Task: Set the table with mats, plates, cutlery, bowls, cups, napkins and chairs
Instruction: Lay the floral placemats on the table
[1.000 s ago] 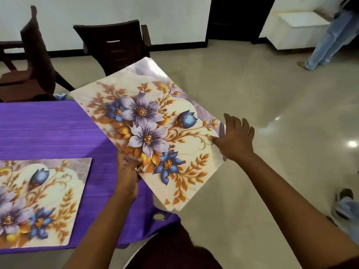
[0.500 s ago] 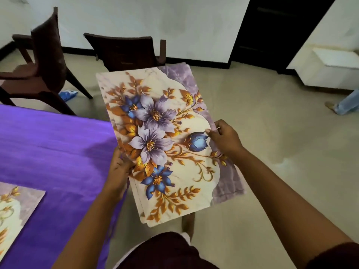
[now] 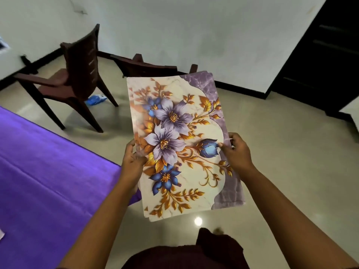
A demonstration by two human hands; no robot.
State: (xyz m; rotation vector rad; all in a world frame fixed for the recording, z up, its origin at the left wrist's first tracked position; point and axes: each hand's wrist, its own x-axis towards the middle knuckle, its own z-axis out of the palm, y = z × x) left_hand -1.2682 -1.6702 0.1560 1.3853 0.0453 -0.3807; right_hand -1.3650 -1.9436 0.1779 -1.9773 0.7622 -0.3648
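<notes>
While held off the purple table (image 3: 48, 171), floral mats (image 3: 180, 144) sit gripped; left hand (image 3: 133, 164) and right hand (image 3: 238, 152) fingers clamp opposite edges.

Home dining room. Tabletop (image 3: 48, 171) under purple cloth at left. Two dark brown armchairs: one (image 3: 75, 78) turned side-on near wall, another (image 3: 147, 67) behind held stack of floral place mats (image 3: 182, 144). Glossy beige tiled floor (image 3: 281, 152) reflecting ceiling light, plain white walls with dark skirting, dark doorway (image 3: 326, 55) at right. Small blue item (image 3: 96, 99) on floor under chair.
</notes>
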